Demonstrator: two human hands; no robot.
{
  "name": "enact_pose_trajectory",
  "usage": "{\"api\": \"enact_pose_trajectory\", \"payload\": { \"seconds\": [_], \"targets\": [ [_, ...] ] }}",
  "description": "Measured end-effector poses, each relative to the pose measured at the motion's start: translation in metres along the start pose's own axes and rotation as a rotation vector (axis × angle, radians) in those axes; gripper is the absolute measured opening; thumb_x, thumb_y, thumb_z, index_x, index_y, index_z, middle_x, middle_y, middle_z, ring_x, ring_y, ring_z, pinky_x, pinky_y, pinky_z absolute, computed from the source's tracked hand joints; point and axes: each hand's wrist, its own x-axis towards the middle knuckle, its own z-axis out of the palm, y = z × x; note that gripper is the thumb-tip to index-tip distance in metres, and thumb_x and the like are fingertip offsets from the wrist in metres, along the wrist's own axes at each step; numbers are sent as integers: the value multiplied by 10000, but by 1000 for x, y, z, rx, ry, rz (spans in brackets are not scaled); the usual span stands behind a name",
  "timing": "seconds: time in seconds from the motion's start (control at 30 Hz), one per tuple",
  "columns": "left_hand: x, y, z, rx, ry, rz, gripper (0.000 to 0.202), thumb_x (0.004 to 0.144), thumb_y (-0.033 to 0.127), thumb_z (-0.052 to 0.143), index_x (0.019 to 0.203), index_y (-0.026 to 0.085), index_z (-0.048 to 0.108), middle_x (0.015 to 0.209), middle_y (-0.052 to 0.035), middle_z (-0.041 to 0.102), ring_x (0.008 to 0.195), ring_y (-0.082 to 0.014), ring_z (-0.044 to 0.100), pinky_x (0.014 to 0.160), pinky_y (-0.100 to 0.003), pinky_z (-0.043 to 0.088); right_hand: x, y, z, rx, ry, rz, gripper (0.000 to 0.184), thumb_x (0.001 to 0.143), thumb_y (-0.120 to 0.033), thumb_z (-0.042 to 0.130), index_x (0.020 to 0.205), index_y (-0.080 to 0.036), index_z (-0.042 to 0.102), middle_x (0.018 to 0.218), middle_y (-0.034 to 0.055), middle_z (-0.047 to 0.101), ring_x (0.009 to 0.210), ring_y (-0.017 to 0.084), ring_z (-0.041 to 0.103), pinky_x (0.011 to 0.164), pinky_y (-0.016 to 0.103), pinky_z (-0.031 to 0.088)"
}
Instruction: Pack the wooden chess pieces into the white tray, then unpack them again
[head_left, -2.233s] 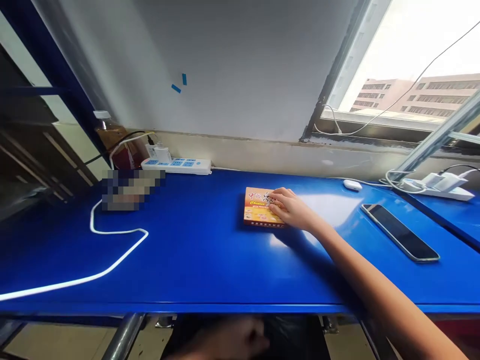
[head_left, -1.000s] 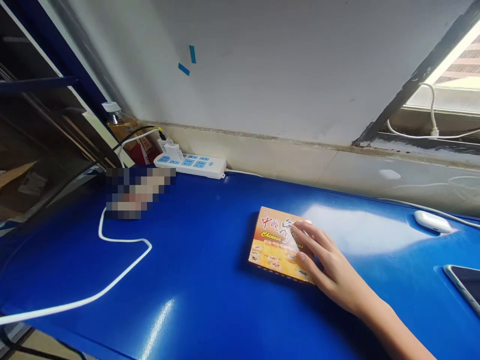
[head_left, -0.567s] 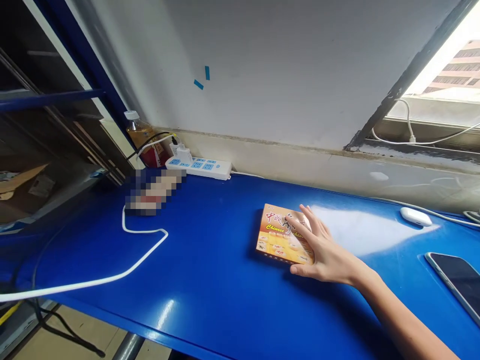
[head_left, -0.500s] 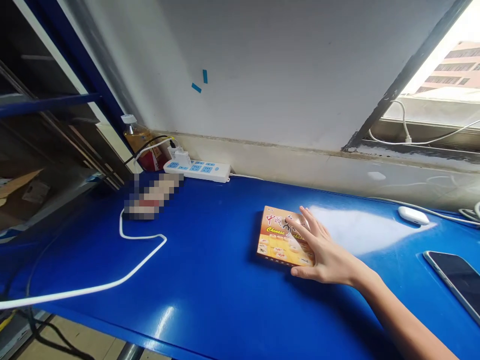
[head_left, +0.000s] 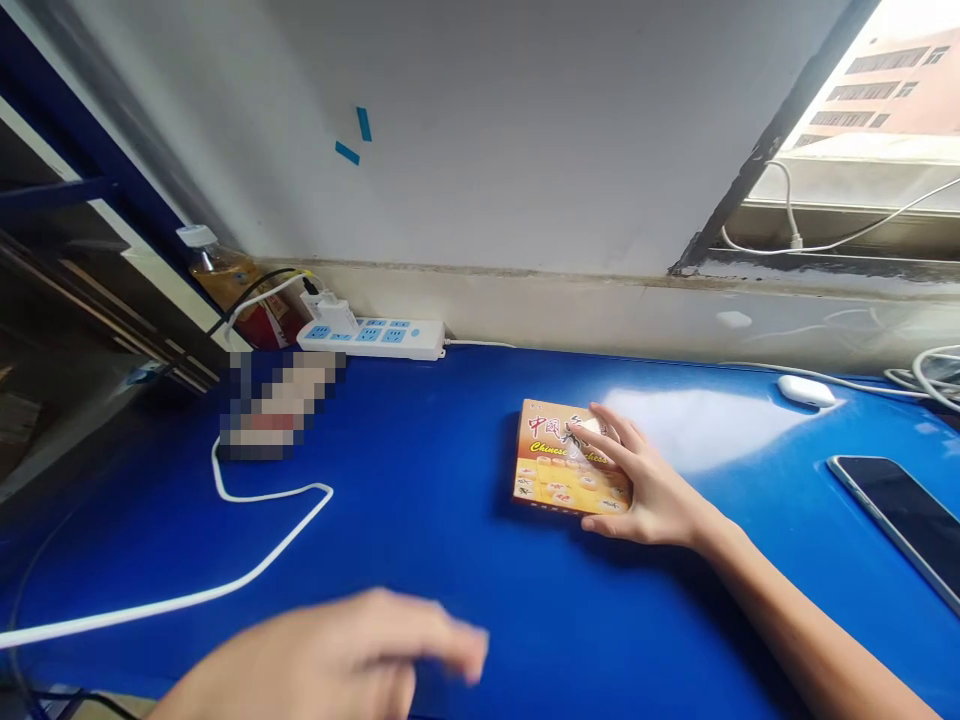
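A small orange-and-yellow Chinese chess box (head_left: 555,470) lies flat on the blue table (head_left: 450,560). My right hand (head_left: 637,490) spans its right side, thumb at the front edge and the other fingers across the top and at the back edge; it grips the box there. Low in the view, my left hand (head_left: 322,650) is over the front of the table, apart from the box and blurred by motion. One finger stretches to the right, with another finger below it and a gap between. Nothing shows in this hand.
A white power strip (head_left: 375,338) with a plugged-in adapter stands by the wall, near a bottle (head_left: 217,270). A pixelated item (head_left: 277,410) and a white cable (head_left: 255,575) lie left. On the right are a white earbud case (head_left: 805,391) and a phone (head_left: 900,520).
My left hand has come into view from the bottom. The view has shifted a little. My right hand stays at the box, which has hardly moved.
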Motion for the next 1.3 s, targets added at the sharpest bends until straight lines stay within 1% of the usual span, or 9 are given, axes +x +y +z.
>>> {"api": "enact_pose_trajectory", "payload": {
  "seconds": [0.07, 0.13, 0.2, 0.33, 0.43, 0.6, 0.83, 0.97, 1.3],
  "targets": [
    [31, 0, -14, -132, 307, -4, 455, 963, 495, 390, 1362, 281, 439, 1274, -73, 542, 1139, -216, 527, 968, -345, 442, -1, -3, -1, -28, 74, -36, 892, 666, -620, 689, 1416, -243, 387, 1495, 150, 182, 1376, 370, 193, 1060, 589, 300],
    [68, -5, -22, -208, 587, 14, 568, 932, 525, 427, 1411, 240, 317, 1332, -127, 460, 1090, -246, 545, 687, -290, 538, -2, -6, -2, -39, 118, -58, 893, 655, -605, 701, 1411, -243, 393, 1500, 141, 183, 1373, 374, 196, 1060, 592, 300],
    [100, -11, -29, -224, 700, 53, 570, 931, 544, 405, 1392, 221, 315, 1352, -155, 418, 1070, -271, 551, 504, -245, 500, -3, -7, -3, -23, 123, -71, 897, 662, -602, 698, 1419, -244, 378, 1508, 138, 173, 1369, 379, 210, 1054, 596, 308],
    [138, -13, -42, -35, 802, 220, 548, 947, 583, 342, 1323, 190, 408, 1351, -154, 438, 1153, -280, 504, 754, -355, 537, -4, -3, -6, 48, 148, -72, 880, 683, -607, 681, 1423, -253, 362, 1515, 135, 172, 1367, 388, 232, 1048, 609, 306],
    [148, -9, -48, 74, 765, 305, 652, 950, 632, 250, 1401, 166, 322, 1422, -159, 383, 1284, -280, 399, 1055, -443, 357, -6, 2, -11, 149, 224, -48, 859, 705, -601, 666, 1424, -252, 350, 1520, 130, 168, 1374, 376, 237, 1059, 585, 312],
    [146, -8, -49, 276, 558, 311, 821, 874, 743, 206, 1500, 221, 107, 1537, -116, 210, 1404, -285, 200, 1147, -452, 163, -12, 5, -21, 214, 278, -15, 834, 726, -630, 630, 1417, -256, 350, 1520, 125, 181, 1377, 362, 244, 1077, 563, 301],
    [145, -14, -51, -16, 519, 360, 834, 838, 768, 106, 1494, 255, 48, 1445, -131, 397, 1320, -286, 388, 1102, -472, 267, -10, -7, -7, -59, 53, -34, 900, 714, -639, 644, 1460, -288, 283, 1546, 118, 78, 1388, 394, 174, 1038, 603, 327],
    [146, -13, -50, 93, 539, 360, 798, 866, 745, 174, 1476, 231, 158, 1466, -124, 364, 1341, -277, 355, 1091, -415, 307, -6, -9, 0, -92, 54, -33, 899, 712, -641, 645, 1455, -277, 294, 1544, 135, 67, 1396, 391, 144, 1034, 605, 328],
    [145, -10, -49, 441, 516, 331, 818, 861, 764, 198, 1492, 253, 100, 1506, -123, 283, 1356, -322, 297, 1098, -492, 244, -13, 8, -34, -11, 391, 16, 861, 671, -590, 707, 1398, -259, 384, 1512, 132, 203, 1365, 366, 267, 1079, 565, 293]
  ]
}}
